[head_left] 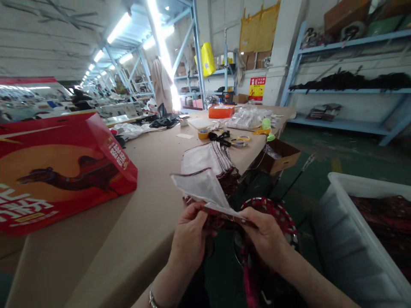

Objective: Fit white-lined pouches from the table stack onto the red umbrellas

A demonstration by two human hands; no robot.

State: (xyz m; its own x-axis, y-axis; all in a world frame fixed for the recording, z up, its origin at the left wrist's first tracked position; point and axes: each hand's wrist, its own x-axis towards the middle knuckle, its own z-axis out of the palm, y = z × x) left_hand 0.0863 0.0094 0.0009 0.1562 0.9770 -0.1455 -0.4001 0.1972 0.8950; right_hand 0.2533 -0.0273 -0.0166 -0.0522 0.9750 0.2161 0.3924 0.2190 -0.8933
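Between my two hands is a fabric piece (205, 187) with a pale grey lining side and a dark reddish edge. My left hand (192, 233) pinches its near edge, thumb on top. At the other end of that edge, my right hand (265, 235) grips the cloth between thumb and fingers. The piece is tilted, its far corner raised over the table edge. Just beyond it, a fanned stack of similar pale-lined pieces (202, 158) lies on the brown-covered table (154, 162). Dark red fabric hangs below my hands, partly hidden by them.
A large red bag (70, 171) with a camel picture stands at the left. Yellow-handled scissors (240, 139), a tape roll (203, 134) and an orange box (221, 111) lie farther back. A cardboard box (279, 156), a round red-rimmed stool (284, 216) and a white bin (340, 231) are at the right.
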